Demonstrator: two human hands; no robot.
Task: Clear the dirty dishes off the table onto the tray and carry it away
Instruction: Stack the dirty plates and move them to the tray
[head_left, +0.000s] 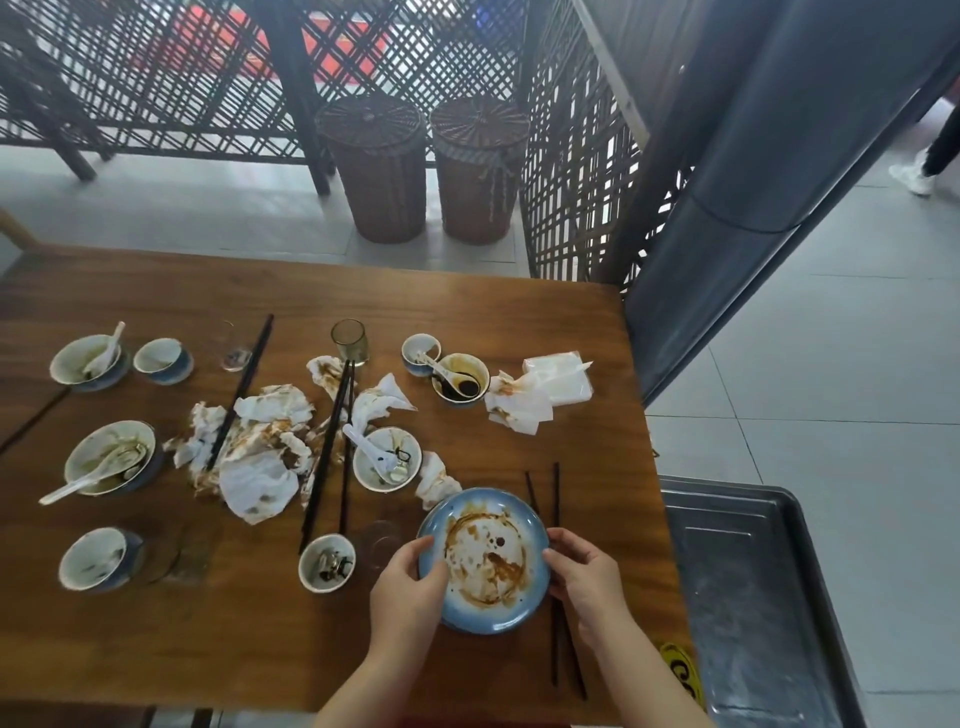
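A blue plate smeared with brown sauce sits near the front right of the wooden table. My left hand grips its left rim with the thumb on top. My right hand grips its right rim. The grey metal tray lies to the right of the table, lower down, with nothing on it. Dirty bowls with spoons, small cups, a sauce bowl and black chopsticks remain on the table.
Stained napkins are heaped mid-table, and a napkin stack lies at the far right. A glass stands behind them. Two wicker baskets and a lattice screen stand beyond the table. A person's leg is at the far right.
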